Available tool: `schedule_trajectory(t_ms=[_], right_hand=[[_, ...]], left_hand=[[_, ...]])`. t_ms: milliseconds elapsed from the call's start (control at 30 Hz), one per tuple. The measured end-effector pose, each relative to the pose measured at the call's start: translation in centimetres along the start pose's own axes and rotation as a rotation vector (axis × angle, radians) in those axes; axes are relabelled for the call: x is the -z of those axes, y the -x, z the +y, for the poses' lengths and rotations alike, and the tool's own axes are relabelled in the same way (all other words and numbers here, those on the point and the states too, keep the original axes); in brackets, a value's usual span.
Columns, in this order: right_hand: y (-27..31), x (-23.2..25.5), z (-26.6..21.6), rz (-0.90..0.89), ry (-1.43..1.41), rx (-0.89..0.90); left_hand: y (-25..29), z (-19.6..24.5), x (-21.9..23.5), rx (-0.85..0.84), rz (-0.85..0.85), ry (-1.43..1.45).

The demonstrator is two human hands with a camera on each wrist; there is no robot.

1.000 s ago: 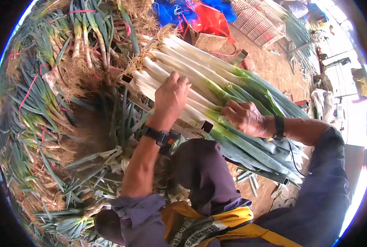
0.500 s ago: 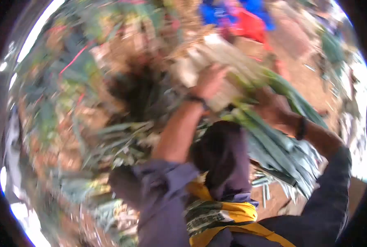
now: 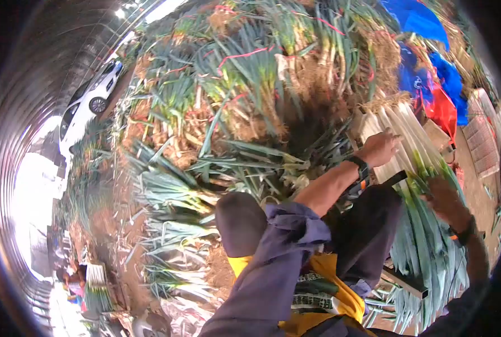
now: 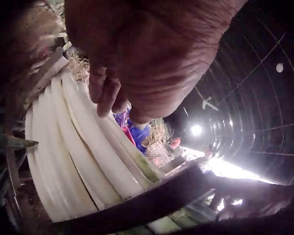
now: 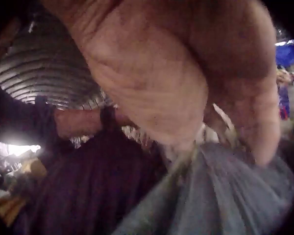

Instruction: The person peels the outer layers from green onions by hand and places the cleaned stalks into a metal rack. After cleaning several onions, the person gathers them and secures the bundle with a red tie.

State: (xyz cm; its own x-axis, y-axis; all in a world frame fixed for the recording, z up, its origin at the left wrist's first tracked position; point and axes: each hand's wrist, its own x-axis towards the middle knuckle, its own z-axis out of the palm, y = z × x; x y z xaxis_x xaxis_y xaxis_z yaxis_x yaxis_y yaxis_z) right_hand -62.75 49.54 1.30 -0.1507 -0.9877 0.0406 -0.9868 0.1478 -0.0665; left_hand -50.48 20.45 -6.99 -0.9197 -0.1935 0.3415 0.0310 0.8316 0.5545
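Note:
A row of leeks (image 3: 410,135) lies side by side on a metal frame (image 3: 405,282), white stalks toward the back and green leaves hanging toward the front. My left hand (image 3: 378,147) is over the white stalks, its fingers loosely bent. In the left wrist view, the fingertips (image 4: 108,100) are right at the stalks (image 4: 78,147), with nothing gripped between them. Farther down the row, my right hand (image 3: 447,201) is at the green part. Its fingers point down along the leaves (image 5: 220,191) in the right wrist view, thumb and fingers apart.
Bundles of rooted leeks (image 3: 250,62) tied with pink string fill the ground at the left and back. Blue and red bags (image 3: 442,104) and a pale crate (image 3: 482,135) stand at the right. A white car (image 3: 90,101) is parked far left.
The head view has swung left, so the leeks and both hands appear farther right, with the car and tunnel wall now visible. Both hands stay over the leeks.

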Motion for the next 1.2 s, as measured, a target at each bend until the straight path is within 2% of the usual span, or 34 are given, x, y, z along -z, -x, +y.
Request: schedule_trajectory(t_ms=[33, 67, 133, 233, 267, 333, 367, 400, 433, 467, 500, 533, 567, 600, 633, 667, 700, 733, 767, 833, 867, 900, 967, 1100, 1200], right_hand=[[-0.1, 2.3, -0.9, 0.011, -0.032, 0.026], [-0.3, 4.6, -1.8, 0.022, -0.064, 0.052], [-2.5, 9.3, -5.8, -0.02, -0.202, 0.001], [-6.5, 14.0, -13.6, -0.197, -0.427, -0.083], [-7.2, 13.8, -15.6, -0.12, -0.388, -0.016], [-9.1, 14.1, -19.9, -0.157, -0.336, 0.058], [-9.9, 13.8, -21.8, -0.188, -0.312, 0.092], [-10.5, 12.8, -23.0, -0.164, -0.279, 0.183], [-11.3, 11.8, -24.1, -0.154, -0.252, 0.262], [-12.1, 10.9, -24.9, -0.151, -0.224, 0.328], [-12.8, 10.1, -25.7, -0.141, -0.171, 0.359], [-13.5, 9.1, -26.4, -0.144, -0.123, 0.384], [-14.4, 7.7, -26.9, -0.169, -0.099, 0.378], [-15.3, 7.1, -27.8, -0.272, -0.076, 0.337], [-15.6, 6.1, -28.2, -0.261, -0.094, 0.368], [-16.3, 4.7, -28.4, -0.242, -0.11, 0.407], [-17.2, 3.4, -28.4, -0.219, -0.121, 0.453], [-17.8, 2.1, -28.4, -0.215, -0.134, 0.503], [-18.5, 1.2, -28.8, -0.284, -0.095, 0.478], [-20.0, -0.7, -29.9, -0.426, -0.012, 0.44], [-20.1, -2.0, -30.0, -0.423, 0.027, 0.428], [-20.5, -3.2, -29.8, -0.436, 0.003, 0.442], [-21.1, -5.2, -29.2, -0.475, -0.044, 0.48], [-23.8, -5.4, -28.6, -0.825, -0.014, 0.532], [-26.1, -5.3, -28.8, -0.814, -0.11, 0.573]], left_hand=[[1.6, -1.8, -0.3, -0.05, 0.041, 0.028], [3.4, -2.7, 0.6, -0.03, 0.02, 0.057], [7.7, -3.9, 4.4, 0.002, -0.009, 0.111], [13.1, -4.3, 12.5, 0.225, -0.116, 0.174], [14.6, -4.7, 14.6, 0.28, -0.065, 0.216], [17.6, -6.9, 17.9, 0.391, 0.044, 0.306], [19.1, -8.1, 19.1, 0.383, 0.172, 0.305], [20.9, -7.5, 21.6, 0.349, 0.265, 0.186], [22.6, -5.7, 24.7, 0.423, 0.27, 0.254], [24.0, -6.0, 26.5, 0.461, 0.262, 0.141], [26.6, -4.7, 27.2, 0.327, 0.52, 0.023], [28.0, -1.1, 29.6, 0.366, 0.57, 0.093], [29.5, -0.3, 30.3, 0.409, 0.66, 0.149], [30.9, 0.6, 31.1, 0.446, 0.753, 0.207], [32.6, 0.2, 30.8, 0.477, 0.915, 0.481], [33.2, 2.3, 31.2, 0.489, 0.954, 0.407], [33.2, 3.9, 31.7, 0.522, 1.025, 0.618], [32.9, 5.3, 31.9, 0.528, 1.032, 0.592], [32.5, 6.8, 32.0, 0.535, 1.04, 0.566], [31.9, 7.3, 31.9, 0.423, 0.955, 0.445], [31.2, 7.4, 32.2, 0.405, 0.964, 0.571], [30.5, 7.4, 32.3, 0.391, 0.961, 0.58], [29.5, 6.0, 32.2, 0.39, 0.953, 0.585], [28.0, 1.2, 31.9, 0.45, 0.976, 0.556], [27.3, -2.7, 32.3, 0.499, 1.012, 0.513]])
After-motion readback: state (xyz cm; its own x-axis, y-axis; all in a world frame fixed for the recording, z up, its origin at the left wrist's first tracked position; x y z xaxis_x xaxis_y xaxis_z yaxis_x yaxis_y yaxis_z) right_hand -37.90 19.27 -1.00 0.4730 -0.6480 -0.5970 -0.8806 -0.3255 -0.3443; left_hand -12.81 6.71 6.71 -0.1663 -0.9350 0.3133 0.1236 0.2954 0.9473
